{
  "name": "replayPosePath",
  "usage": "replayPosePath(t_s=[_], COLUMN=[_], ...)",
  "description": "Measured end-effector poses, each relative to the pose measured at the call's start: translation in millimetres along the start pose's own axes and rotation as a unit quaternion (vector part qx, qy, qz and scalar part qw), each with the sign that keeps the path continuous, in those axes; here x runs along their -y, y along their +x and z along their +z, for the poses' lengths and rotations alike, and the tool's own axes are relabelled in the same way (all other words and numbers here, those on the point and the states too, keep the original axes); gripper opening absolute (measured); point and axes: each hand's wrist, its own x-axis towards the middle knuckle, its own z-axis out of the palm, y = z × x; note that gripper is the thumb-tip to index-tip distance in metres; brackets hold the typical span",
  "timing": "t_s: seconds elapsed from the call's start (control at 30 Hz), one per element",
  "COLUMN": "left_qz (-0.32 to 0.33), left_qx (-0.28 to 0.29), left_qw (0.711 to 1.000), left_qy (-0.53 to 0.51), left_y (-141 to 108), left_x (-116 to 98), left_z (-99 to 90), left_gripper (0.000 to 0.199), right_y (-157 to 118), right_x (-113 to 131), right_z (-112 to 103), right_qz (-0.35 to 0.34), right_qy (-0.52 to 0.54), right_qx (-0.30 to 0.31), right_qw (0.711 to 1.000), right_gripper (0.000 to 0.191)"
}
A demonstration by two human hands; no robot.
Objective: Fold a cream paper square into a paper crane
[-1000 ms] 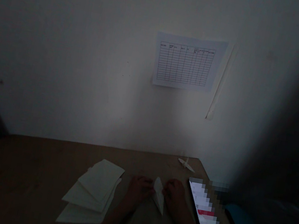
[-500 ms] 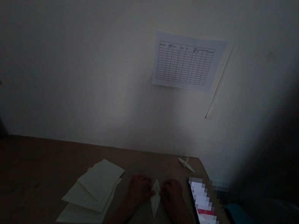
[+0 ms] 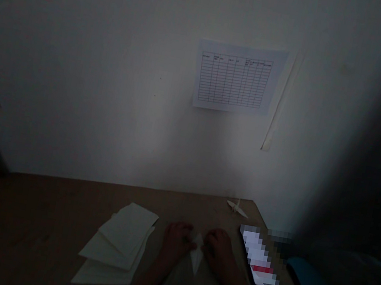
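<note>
A narrow, pointed piece of folded white paper [image 3: 196, 257] lies on the table between my two hands, one tip toward me. My left hand [image 3: 177, 242] grips its left edge with curled fingers, the thumb on the paper. On the other side, my right hand [image 3: 219, 248] has its fingers bent and closed at the paper's right edge. The far tip shows faintly between the hands. Dim light hides the finer folds and the exact finger contact.
Overlapping white paper sheets [image 3: 122, 238] lie left of my hands on the brown table [image 3: 52, 216]. A lit phone [image 3: 258, 260] lies to the right. Behind it sits a small folded paper crane [image 3: 237, 208]. A printed table sheet [image 3: 238, 79] hangs on the wall.
The folded paper's far tip now shows a little lower and its near tip has shifted slightly left. Both hands stay almost in place on it.
</note>
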Motion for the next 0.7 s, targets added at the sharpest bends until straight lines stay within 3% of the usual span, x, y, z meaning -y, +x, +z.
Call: replayPosePath(t_s=[0.43,0.7], left_qz=[0.010,-0.003], left_qx=[0.007,-0.001], left_qw=[0.997,0.995], left_qy=[0.071,0.101], left_y=[-5,-5], left_x=[-5,-3], left_z=[-4.7,-7.8], left_gripper=[0.012,0.030], right_y=[-1,0], right_x=[2,9], right_z=[-2,-1], right_qz=[0.001,0.020], right_qy=[-0.004,-0.053], right_qx=[0.021,0.058], right_qw=[1.000,0.997], right_gripper=[0.013,0.048])
